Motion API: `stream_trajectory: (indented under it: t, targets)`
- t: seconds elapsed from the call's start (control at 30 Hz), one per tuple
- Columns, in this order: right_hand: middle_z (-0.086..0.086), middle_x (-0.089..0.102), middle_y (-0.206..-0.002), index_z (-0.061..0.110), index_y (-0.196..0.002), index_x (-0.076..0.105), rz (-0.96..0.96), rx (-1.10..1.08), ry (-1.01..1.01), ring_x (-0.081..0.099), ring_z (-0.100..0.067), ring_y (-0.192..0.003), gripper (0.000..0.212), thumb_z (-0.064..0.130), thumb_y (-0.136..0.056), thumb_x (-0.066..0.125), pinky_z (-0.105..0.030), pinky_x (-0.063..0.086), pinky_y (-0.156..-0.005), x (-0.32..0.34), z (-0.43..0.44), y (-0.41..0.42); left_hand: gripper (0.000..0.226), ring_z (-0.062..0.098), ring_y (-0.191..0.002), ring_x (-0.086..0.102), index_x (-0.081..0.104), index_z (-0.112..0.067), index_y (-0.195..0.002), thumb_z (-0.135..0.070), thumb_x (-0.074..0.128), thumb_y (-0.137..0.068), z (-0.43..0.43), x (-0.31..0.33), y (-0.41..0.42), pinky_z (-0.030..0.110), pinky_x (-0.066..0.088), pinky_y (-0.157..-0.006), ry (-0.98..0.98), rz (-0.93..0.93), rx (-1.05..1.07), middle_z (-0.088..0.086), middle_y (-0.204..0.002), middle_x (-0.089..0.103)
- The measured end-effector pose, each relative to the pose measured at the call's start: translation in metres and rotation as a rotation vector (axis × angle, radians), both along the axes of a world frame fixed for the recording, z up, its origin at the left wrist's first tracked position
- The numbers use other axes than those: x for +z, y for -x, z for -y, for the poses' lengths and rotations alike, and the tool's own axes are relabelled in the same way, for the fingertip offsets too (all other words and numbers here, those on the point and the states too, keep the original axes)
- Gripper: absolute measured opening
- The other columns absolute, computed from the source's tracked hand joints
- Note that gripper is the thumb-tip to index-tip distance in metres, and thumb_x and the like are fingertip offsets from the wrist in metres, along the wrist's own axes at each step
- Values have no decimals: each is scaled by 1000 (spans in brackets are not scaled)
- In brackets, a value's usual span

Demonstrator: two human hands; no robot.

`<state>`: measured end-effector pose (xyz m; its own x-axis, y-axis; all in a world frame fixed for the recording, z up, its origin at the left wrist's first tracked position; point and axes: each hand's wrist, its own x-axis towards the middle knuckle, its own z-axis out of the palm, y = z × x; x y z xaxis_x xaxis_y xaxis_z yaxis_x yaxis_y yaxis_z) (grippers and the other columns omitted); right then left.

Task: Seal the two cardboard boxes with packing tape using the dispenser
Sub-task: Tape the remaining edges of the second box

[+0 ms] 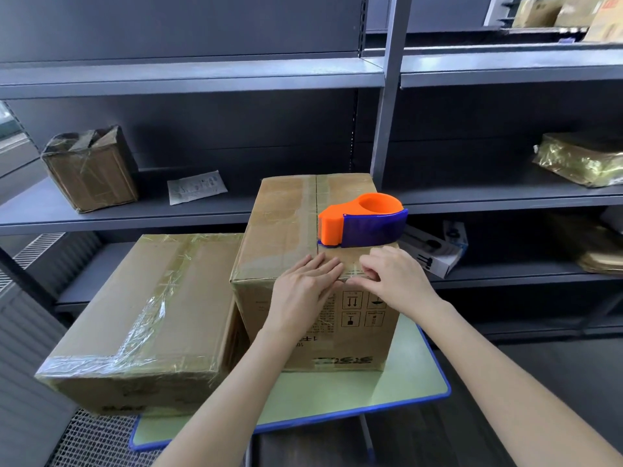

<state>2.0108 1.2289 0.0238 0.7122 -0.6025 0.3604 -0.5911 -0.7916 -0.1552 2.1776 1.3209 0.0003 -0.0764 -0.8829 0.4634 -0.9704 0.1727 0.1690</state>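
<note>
On the green-topped table (397,385) we have two cardboard boxes side by side; the taller box (286,224) stands to the right, the wider box (145,298) lies low to its left, already striped with glossy tape. Our left hand (303,288) lies flat and open over the near top edge of the taller box, pressing; our right hand (391,278) curls its fingertips at that same edge, seemingly pinching or smoothing a tape end, though we cannot tell for sure, the film being clear. Neither hand holds the orange and blue dispenser (364,220), which rests on the lid just beyond our fingers; it looks light, rigid plastic, best taken around its curved body, clear of the cutting edge. Tape is thin and clingy; the cardboard is stiff enough to bear pressing.
</note>
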Motion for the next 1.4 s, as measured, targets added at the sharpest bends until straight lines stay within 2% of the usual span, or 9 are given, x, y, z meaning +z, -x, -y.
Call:
stream_trajectory:
  t: [0.2, 0.33, 0.47, 0.6, 0.77, 0.97, 1.13, 1.3, 1.4]
  targets:
    - [7, 42, -68, 19, -67, 37, -23, -11, 29, 39, -13, -68, 38, 43, -85, 60, -25, 29, -64, -1, -3, 3, 30, 19, -119, 55, 67, -16, -116, -20, 58, -87, 4, -2, -2, 35, 40, -104, 22, -103, -55, 0, -120, 64]
    - [3, 49, -77, 15, -75, 48, 33, 24, -1, 43, -14, -75, 32, 41, -83, 65, -25, 33, -67, -1, -11, -6, 38, 16, -131, 41, 57, -16, -129, -26, 58, -92, -7, 5, -26, 31, 26, -113, -30, -141, -12, 1, -136, 50]
    - [-4, 62, -106, 13, -112, 64, 67, 134, 105, 56, -23, -97, 32, 22, -82, 69, -35, 47, -83, -15, -18, -30, 34, 25, -128, 47, 62, -15, -121, -27, 61, -90, -17, 3, -47, 38, 27, -111, -33, -158, 99, 4, -130, 56]
    - [-4, 64, -120, 16, -120, 63, 39, 135, 245, 59, -24, -110, 38, 15, -84, 51, -37, 46, -89, -30, -23, -40, 50, 19, -132, 42, 58, -15, -127, -45, 42, -92, -27, 1, -52, 41, 27, -114, -80, -161, 107, 2, -134, 53]
    - [-5, 59, -129, 21, -126, 58, -39, 154, 222, 53, -26, -122, 45, 32, -91, 33, -44, 39, -103, -25, -30, -54, 51, 15, -141, 24, 47, -25, -136, -44, 55, -89, -38, 2, -77, 32, 4, -116, -119, -146, 241, -5, -145, 38]
    - [2, 64, -122, 26, -118, 64, 86, 154, 119, 58, -21, -116, 36, 16, -83, 62, -38, 43, -98, -31, -28, -53, 41, 10, -134, 37, 56, -32, -128, -45, 56, -89, -38, -4, -70, 18, 17, -109, -29, -139, 322, -13, -136, 49]
    - [7, 64, -122, 31, -118, 64, 68, 215, 82, 58, -15, -116, 36, 29, -89, 42, -30, 42, -95, -23, -23, -31, 46, 16, -117, 57, 67, -28, -117, -51, 39, -87, -46, -4, -51, 31, 39, -100, 10, -48, 319, -9, -120, 64]
    - [15, 63, -120, 29, -113, 67, 200, 277, -110, 51, -4, -120, 33, 37, -87, 49, -32, 39, -102, -17, -7, 21, 40, 14, -107, 63, 71, -25, -111, -43, 48, -83, -68, 2, 11, 26, 53, -82, 60, -14, 262, -8, -112, 68]
    - [13, 71, -95, 22, -91, 75, 328, 145, -90, 63, -10, -96, 32, 39, -83, 49, -39, 51, -84, -6, -14, 35, 32, 7, -94, 68, 75, -27, -99, -40, 50, -83, -74, 12, 38, 21, 57, -68, 70, -66, 150, -13, -99, 72]
